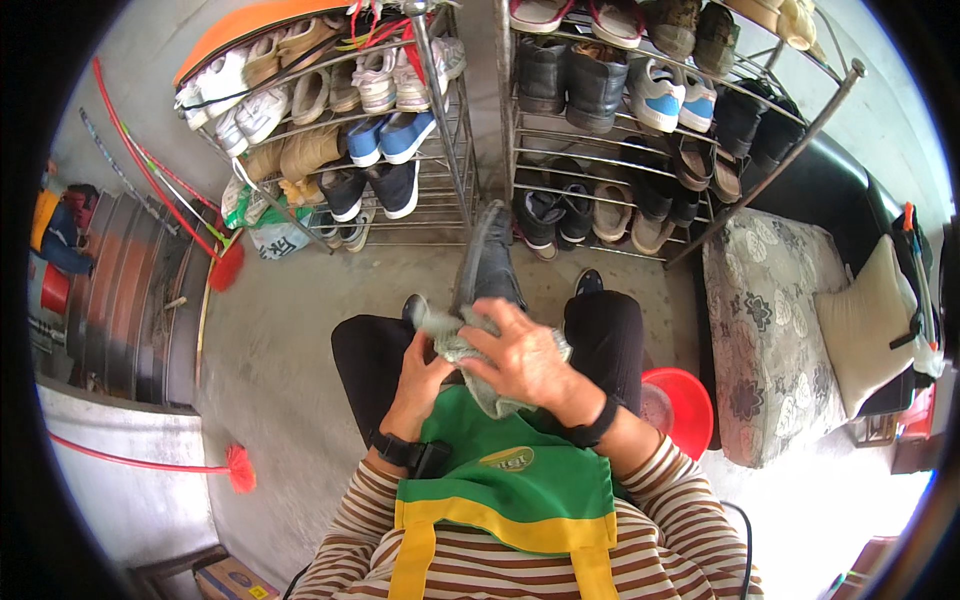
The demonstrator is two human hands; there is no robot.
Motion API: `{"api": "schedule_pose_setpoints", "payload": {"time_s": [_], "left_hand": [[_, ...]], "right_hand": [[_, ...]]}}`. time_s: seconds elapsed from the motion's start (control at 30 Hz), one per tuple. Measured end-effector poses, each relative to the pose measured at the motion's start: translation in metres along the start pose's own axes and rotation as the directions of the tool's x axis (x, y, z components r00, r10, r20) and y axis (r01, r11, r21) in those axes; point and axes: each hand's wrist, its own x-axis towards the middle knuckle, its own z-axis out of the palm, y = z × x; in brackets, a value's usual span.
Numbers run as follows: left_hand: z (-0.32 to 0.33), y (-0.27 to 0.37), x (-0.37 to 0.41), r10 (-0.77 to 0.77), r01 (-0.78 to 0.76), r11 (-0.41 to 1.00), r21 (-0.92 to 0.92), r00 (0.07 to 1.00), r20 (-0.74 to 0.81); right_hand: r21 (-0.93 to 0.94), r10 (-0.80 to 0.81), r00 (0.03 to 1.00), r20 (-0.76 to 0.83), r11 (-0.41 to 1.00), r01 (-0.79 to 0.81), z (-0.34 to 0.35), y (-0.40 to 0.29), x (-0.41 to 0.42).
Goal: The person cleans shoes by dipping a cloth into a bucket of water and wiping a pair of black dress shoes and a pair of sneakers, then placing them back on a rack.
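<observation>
Between my knees a black leather shoe [487,259] points away from me, its toe towards the shoe racks. A grey-green cloth [491,382] is bunched over the shoe's near end. My right hand [517,352] grips the cloth from above, fingers bent. On the other side, my left hand [421,379] has its thumb and fingers at the cloth's left edge, close to the shoe; part of the cloth there is blurred. The shoe's heel is hidden under cloth and hands. Below them lies my green apron [480,435] with yellow trim.
Metal racks full of shoes [442,135] [611,135] stand ahead. A red basin [694,412] sits by my right knee. Further right is a sofa with a floral cushion [772,337]. Red brooms [225,270] and a plastic bag [281,238] are at the left.
</observation>
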Motion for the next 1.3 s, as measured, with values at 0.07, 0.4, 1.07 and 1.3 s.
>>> {"api": "schedule_pose_setpoints", "payload": {"time_s": [0.07, 0.4, 1.07, 1.3], "left_hand": [[0.0, 0.013, -0.008, 0.012, -0.02, 0.997, 0.074, 0.994, 0.109], [0.016, 0.028, -0.027, 0.007, 0.009, 0.998, -0.069, 0.973, 0.231], [0.014, 0.034, -0.023, 0.078, -0.045, 0.992, -0.121, 0.958, 0.275], [-0.004, 0.037, -0.022, 0.1, -0.029, 0.904, -0.426, 0.985, 0.144]], "right_hand": [[-0.072, 0.052, 0.998, 0.026, 0.996, -0.05, 0.004, 0.0, -0.002], [-0.241, 0.511, 0.794, -0.331, 0.767, -0.594, -0.016, 0.102, 0.041], [0.47, 0.767, 0.641, 0.038, 0.552, -0.689, 0.004, 0.174, 0.013], [0.766, 0.721, 0.583, 0.373, 0.115, -0.632, 0.005, 0.085, -0.026]]}}
